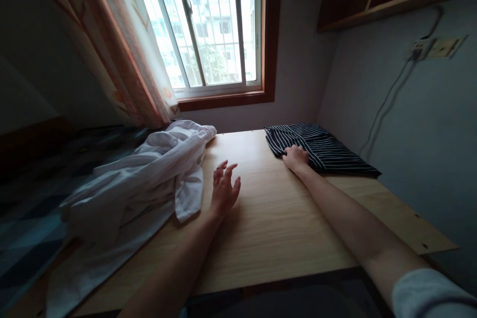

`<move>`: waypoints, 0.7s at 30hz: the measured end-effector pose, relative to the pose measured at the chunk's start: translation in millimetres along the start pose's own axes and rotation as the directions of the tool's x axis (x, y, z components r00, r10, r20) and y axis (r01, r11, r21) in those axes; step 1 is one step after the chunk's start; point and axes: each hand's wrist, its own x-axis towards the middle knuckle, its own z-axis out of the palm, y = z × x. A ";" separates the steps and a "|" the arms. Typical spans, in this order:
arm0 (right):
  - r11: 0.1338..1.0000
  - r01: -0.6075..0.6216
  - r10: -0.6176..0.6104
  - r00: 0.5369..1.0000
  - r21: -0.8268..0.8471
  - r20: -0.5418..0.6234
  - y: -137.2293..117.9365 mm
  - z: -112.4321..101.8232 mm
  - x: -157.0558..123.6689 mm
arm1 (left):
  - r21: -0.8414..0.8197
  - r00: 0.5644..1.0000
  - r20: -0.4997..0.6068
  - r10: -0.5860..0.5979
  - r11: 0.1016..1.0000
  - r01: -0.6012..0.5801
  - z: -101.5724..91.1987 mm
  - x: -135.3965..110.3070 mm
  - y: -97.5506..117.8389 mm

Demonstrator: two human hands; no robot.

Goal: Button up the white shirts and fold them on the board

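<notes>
Resting at the near left edge of a flat, folded black cloth with thin white stripes (pixel 328 151), the right hand (pixel 296 156) has its fingers curled down against the fabric; whether they pinch it or only press on it, I cannot tell. The striped cloth lies at the far right of a pale, wood-grained tabletop (pixel 268 228), near the grey wall. Palm turned inward, the left hand (pixel 225 188) holds nothing, its fingers bent and spread apart, near the middle of the tabletop and just beside a crumpled white cloth garment (pixel 149 174). That garment stretches along the left side, partly over a blue-and-dark checked cloth (pixel 32 228). Behind stands a sliding window in a reddish-brown wooden frame (pixel 269 35), with a pale curtain patterned in orange (pixel 115 44) to its left. A thin dark cable (pixel 385 97) hangs from a wall socket (pixel 419 48) on the right.
</notes>
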 end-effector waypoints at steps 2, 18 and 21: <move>0.998 0.016 -0.015 1.000 0.061 -0.020 0.4 0.7 4.0 | -0.027 1.000 0.000 -0.021 0.999 0.021 -1.3 1.5 0.0; -0.025 -0.185 -0.233 0.957 0.983 0.174 -33.1 -88.4 -75.1 | -0.096 0.992 0.116 0.045 0.995 -0.033 4.3 -1.5 10.0; -0.111 -0.382 -0.298 0.893 0.917 0.336 -43.5 -113.8 -99.4 | -0.191 0.988 0.154 -0.009 0.981 0.039 5.7 -1.5 19.3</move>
